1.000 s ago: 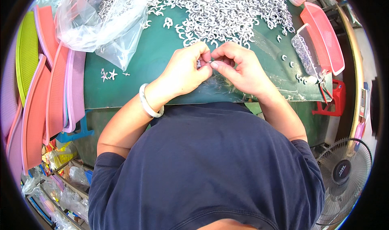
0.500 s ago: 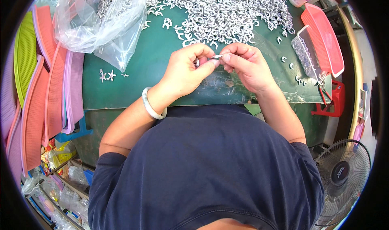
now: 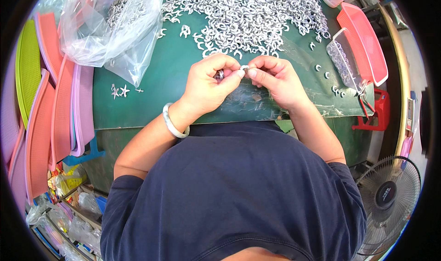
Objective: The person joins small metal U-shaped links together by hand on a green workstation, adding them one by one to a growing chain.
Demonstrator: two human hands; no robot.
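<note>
Currently one small, silver-white metallic-looking piece (image 3: 245,68) is being worked between the fingertips; judged unfinished, since neither hand has let go of it. Remaining stock: a large heap of silver-grey, C-shaped pieces (image 3: 248,19) covers the far middle of the green counter (image 3: 151,104). A few loose curved pieces (image 3: 318,68) lie scattered to the right, and similar-looking ones fill a clear plastic box (image 3: 353,63) beside a pink plastic basket (image 3: 376,72). Whether any of these count as done: cannot tell.

Position: the small piece sits between the two hands, above the near middle of the counter, just nearer than the heap. The left hand (image 3: 212,84) pinches it from the left with thumb and forefinger; the right hand (image 3: 280,84) pinches from the right likewise. Its exact form is mostly covered by fingertips. A dark silvery object (image 3: 219,75) shows at the left hand's curled fingers; ring or held part, unclear. Star-shaped silvery pieces (image 3: 124,91) lie apart, left, near a clear plastic bag (image 3: 124,54).
</note>
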